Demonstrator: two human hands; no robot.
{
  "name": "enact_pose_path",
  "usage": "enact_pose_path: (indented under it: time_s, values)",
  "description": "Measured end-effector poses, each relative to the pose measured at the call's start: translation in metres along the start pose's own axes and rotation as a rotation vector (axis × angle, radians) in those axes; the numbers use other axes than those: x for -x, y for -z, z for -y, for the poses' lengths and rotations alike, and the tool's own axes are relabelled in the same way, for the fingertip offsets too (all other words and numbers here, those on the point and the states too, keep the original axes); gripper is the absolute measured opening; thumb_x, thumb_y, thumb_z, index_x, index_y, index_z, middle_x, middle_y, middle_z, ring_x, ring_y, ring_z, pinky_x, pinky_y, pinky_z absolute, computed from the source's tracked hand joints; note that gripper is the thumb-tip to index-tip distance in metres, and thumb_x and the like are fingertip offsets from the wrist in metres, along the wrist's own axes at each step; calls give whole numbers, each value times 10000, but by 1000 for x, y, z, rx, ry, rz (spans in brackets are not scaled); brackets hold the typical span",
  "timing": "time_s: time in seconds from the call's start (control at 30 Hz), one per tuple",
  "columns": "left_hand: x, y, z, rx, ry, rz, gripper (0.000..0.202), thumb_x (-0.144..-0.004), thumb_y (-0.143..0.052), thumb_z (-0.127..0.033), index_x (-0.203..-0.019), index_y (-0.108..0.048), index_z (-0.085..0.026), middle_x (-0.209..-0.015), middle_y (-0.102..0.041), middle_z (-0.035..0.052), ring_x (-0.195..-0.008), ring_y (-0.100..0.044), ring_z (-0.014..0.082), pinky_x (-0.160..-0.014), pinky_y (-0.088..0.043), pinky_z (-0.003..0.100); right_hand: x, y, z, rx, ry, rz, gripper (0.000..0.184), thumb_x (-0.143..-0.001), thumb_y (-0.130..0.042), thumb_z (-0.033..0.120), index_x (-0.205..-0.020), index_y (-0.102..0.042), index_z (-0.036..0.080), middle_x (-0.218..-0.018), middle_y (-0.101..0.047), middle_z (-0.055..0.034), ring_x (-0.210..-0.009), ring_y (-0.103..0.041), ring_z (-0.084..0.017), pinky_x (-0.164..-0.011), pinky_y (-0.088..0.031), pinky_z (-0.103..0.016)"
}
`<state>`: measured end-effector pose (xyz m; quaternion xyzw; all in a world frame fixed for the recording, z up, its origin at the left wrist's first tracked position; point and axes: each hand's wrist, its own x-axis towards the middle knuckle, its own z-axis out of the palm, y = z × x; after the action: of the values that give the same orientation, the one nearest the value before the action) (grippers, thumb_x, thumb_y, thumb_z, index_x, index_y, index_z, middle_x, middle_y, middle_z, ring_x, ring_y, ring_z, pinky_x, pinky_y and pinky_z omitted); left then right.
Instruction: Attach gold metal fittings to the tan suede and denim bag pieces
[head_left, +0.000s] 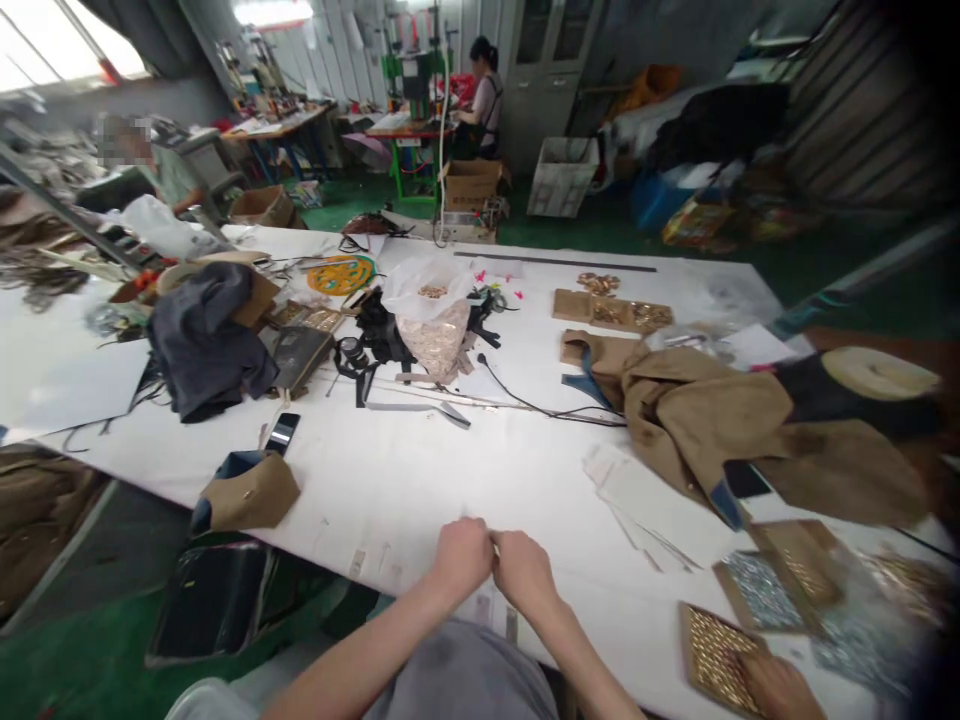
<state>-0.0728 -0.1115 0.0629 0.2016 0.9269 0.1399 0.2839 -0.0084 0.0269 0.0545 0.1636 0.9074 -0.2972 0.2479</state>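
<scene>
at far left, beyond the table, a person in a pale green top is at the other side. nearer me, a black folded piece in clear plastic sits below table height, and a brown piece with blue lining stands curled on my white table, near its edge. behind it lies a heap of dark grey cloth, with a phone flat just to the right of the brown piece. farther back, a clear bag of small beige pieces slumps among black straps.

my left hand is curled narrow, knuckles up, over the table, right against my right hand, which is curled the same way. i cannot tell whether anything is pinched between them; my fingers hide it. a small dull strip, too blurred to name, lies below my right hand by the table's edge.

to the right, white sheets are fanned out beside a crumpled brown garment. at lower right another person's hand reaches onto a tray of gold pieces, just beside a tray of silver pieces.
</scene>
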Motion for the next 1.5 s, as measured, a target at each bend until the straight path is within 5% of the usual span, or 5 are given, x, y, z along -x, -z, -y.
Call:
enact_pose_path:
  time_s: [0.37, 0.6, 0.8, 1.17, 1.5]
  values:
    - [-41, -78, 26, 29, -13, 271, 334, -930, -706, -315, -1137, -861, -104, -1170, -800, 276, -1159, -765, 448, -1020, -641, 552, -53, -109, -84, -387, -98, 24, 682, -970, -446, 532, -1440, -745, 138, -1045, -782, -128, -910, -750, -173, -908, -555, -212]
    - [49, -107, 132, 164, 169, 107, 301, -1042, -514, -267, -998, -796, -174, -1116, -820, 164, -1092, -767, 313, -955, -571, 386, -75, -140, -129, -520, -168, 233, 871, -997, -332, 752, -1709, -489, 276, -1011, -782, -71, -723, -714, -176, -766, -570, -270]
    - [146, -97, 220, 271, 449, -161, 308, -1035, -429, -219, -818, -646, -193, -884, -758, 88, -864, -704, 248, -775, -423, 343, -91, -161, -112, -543, -213, 99, 814, -866, -520, 641, -1506, -693, 170, -947, -771, -80, -780, -720, -186, -725, -516, -229]
    - [222, -6, 398, 438, 735, -646, 511, -1013, -580, -656, -1112, -741, -181, -998, -774, 92, -999, -739, 307, -956, -502, 415, -138, -155, -8, -272, -307, -6, 738, -850, -557, 795, -1322, -805, 285, -1114, -774, -117, -1021, -740, -238, -865, -526, -284]
    - [149, 124, 588, 519, 493, -817, 569, -991, -687, -660, -1259, -692, -158, -1198, -742, 121, -1100, -716, 312, -1010, -556, 427, -157, -182, 89, -231, -414, -79, 471, -690, -589, 633, -760, -826, 232, -907, -752, -135, -932, -749, -321, -765, -604, -417]
